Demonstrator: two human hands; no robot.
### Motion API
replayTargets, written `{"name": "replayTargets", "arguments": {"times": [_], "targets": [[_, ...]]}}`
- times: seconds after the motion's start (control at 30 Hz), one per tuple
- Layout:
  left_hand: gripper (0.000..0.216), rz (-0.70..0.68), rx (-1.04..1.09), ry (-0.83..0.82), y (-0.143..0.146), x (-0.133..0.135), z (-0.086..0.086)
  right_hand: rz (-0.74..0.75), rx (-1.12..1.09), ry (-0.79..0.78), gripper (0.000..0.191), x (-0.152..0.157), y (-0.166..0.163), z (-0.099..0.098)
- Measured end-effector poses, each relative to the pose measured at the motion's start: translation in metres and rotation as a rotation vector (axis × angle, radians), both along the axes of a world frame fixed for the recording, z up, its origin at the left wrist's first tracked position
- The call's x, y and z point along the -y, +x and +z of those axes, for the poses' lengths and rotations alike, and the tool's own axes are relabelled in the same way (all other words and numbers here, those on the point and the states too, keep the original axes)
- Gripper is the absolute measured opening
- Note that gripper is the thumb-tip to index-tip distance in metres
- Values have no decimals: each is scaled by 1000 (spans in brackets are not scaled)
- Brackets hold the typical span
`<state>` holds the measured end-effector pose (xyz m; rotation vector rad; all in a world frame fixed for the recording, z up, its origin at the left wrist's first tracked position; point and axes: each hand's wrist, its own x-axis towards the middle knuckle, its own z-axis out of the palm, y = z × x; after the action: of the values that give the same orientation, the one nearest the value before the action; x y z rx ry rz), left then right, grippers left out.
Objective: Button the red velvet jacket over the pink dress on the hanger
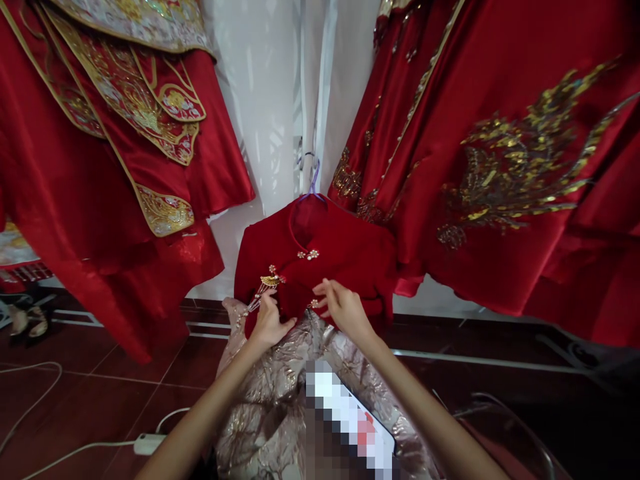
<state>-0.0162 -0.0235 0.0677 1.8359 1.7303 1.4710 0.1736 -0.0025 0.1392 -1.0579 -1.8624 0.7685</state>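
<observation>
A small red jacket (pixel 345 257) hangs on a purple hanger (pixel 313 179) in front of me, above a shiny pale pink-gold skirt (pixel 280 393). It has a pearl button clasp (pixel 309 255) near the collar and a gold fan-shaped tassel brooch (pixel 269 281) on its left front. My left hand (pixel 269 322) is closed on the jacket's front edge just below the brooch. My right hand (pixel 341 308) pinches a small pearl clasp on the jacket's lower front, fingers pressed together.
Large red gowns with gold embroidery hang at left (pixel 100 167) and right (pixel 500 167). A white wall (pixel 270 100) is behind. The floor is dark red tile, with a white power strip (pixel 149 443) and cables at lower left and sandals (pixel 27 320) at far left.
</observation>
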Motion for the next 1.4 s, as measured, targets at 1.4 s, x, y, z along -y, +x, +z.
{"name": "replayTargets", "arguments": {"times": [1.4], "targets": [[24,-377,476,-287,-17,6,19,109,-4,109,13,1,-37,-27]]}}
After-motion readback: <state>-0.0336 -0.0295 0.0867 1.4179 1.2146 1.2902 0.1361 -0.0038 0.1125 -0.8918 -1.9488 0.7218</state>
